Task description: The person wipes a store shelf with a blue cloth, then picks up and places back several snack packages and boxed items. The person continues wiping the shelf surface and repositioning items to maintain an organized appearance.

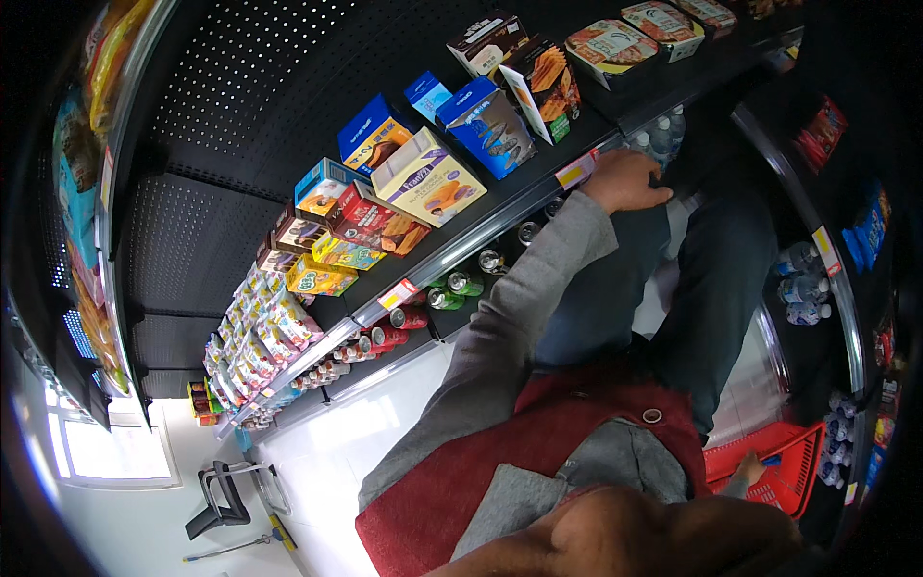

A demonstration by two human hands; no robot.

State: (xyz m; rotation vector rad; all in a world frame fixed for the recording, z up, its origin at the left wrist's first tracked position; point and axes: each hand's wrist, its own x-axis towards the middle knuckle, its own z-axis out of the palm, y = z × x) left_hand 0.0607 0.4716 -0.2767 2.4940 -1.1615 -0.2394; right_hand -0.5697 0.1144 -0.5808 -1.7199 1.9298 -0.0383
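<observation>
My left hand [626, 180] is at the front edge of the snack shelf [497, 216], beside a red-and-yellow price label [577, 170]. Its thumb and forefinger are apart, with nothing seen between them; the other fingers are partly hidden. Just past it, clear plastic bottles [660, 137] stand on the lower shelf. My right hand [751, 469] is small in view, inside a red plastic shopping basket [804, 469]. A small blue item [773, 460] is close to its fingers; whether the hand grips it is unclear.
Cookie boxes [433, 180], bagged snacks [270, 324] and packaged meals [613, 47] line the shelf. Drink cans [465, 283] stand below. Opposite shelving [822, 238] holds bottles and packets. A chair [223, 498] and a mop [277, 534] stand by the far wall.
</observation>
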